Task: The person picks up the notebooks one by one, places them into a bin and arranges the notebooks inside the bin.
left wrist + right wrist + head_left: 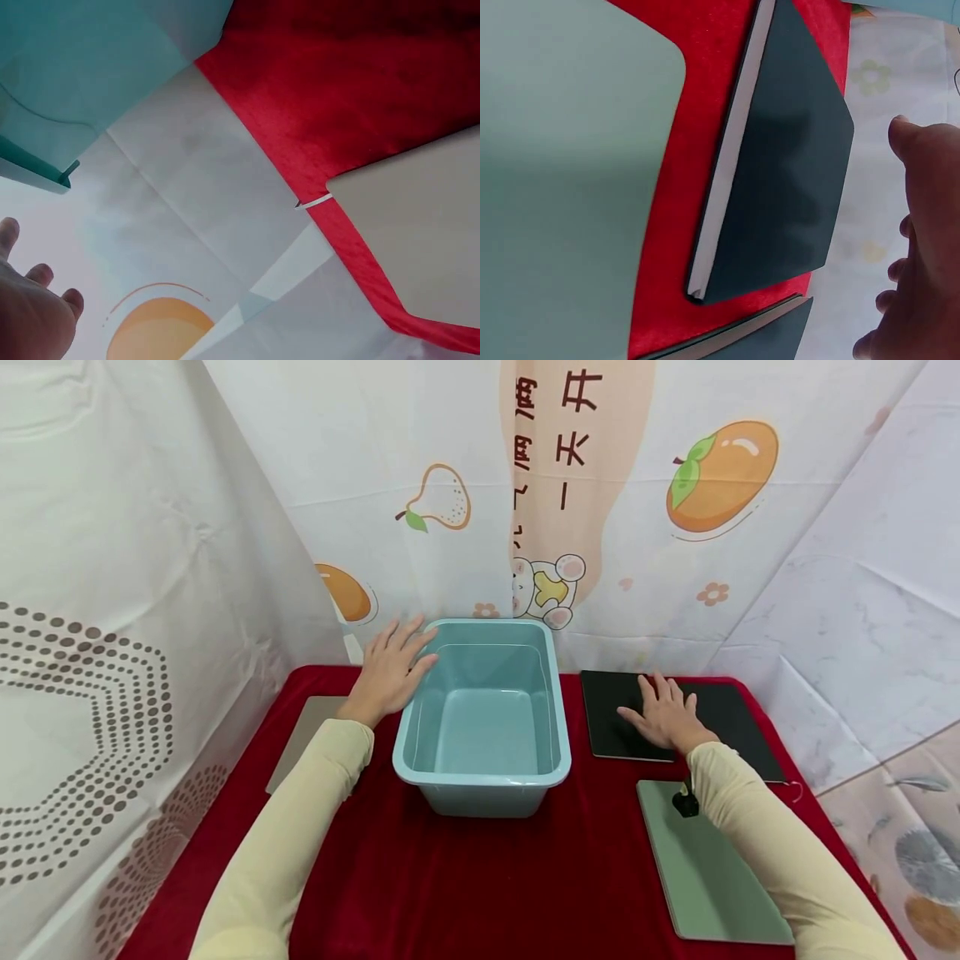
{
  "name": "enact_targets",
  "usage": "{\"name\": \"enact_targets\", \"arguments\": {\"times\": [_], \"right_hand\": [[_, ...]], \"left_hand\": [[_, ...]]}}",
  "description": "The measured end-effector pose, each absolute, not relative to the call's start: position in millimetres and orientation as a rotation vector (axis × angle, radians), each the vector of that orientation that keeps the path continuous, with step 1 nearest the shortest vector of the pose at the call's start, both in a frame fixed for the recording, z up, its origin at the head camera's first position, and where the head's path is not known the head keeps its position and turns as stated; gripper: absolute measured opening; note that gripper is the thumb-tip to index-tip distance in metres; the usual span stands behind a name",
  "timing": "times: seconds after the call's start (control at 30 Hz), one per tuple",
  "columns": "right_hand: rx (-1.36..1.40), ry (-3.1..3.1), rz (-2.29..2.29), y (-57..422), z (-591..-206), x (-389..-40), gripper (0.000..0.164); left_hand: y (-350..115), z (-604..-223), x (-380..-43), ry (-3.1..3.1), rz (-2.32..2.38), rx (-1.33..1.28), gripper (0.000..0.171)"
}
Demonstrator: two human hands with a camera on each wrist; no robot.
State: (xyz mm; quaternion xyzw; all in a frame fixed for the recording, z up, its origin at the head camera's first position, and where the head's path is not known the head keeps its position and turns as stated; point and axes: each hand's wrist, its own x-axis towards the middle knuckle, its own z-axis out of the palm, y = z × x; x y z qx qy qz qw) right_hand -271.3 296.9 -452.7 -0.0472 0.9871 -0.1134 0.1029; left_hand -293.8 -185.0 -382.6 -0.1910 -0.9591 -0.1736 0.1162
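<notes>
A light blue plastic basin (483,779) stands on the red cloth with nothing in it. Spread fingers and thumb put my left hand (390,672) at the basin's upper left rim, overlapping it in the head view. In the left wrist view, its fingertips (39,274) show at the lower left, below the basin's edge (45,176). Over the black notebooks on the right, my right hand (663,714) is held with fingers apart and nothing in its grasp. The right wrist view shows it raised above a dark notebook (780,172) with pale page edges.
A pale green notebook-like slab (720,877) lies under the right forearm. Beside the first black notebook (611,718) is a second one (738,727). Left of the basin lies a flat grey-beige slab (311,727). Printed curtains (600,527) hang behind the red cloth (480,885).
</notes>
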Motion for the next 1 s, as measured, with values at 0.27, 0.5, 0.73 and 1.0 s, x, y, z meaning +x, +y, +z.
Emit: {"name": "enact_targets", "arguments": {"times": [0.27, 0.5, 0.73, 1.0], "right_hand": [[-0.068, 2.917, -0.359, 295, -460, -264, 0.094], [-0.092, 2.937, -0.366, 294, -468, -258, 0.090], [-0.068, 2.920, -0.418, 294, -472, -256, 0.095], [-0.001, 2.829, -0.446, 294, -472, -255, 0.092]], "left_hand": [[-190, -388, -291, -2.815, -0.548, -0.562, 0.057], [-195, -394, -287, -2.829, -0.650, -0.561, 0.055], [-203, -405, -285, -2.805, -0.682, -0.617, 0.051], [-207, -408, -286, -2.739, -0.747, -0.698, 0.048]]}}
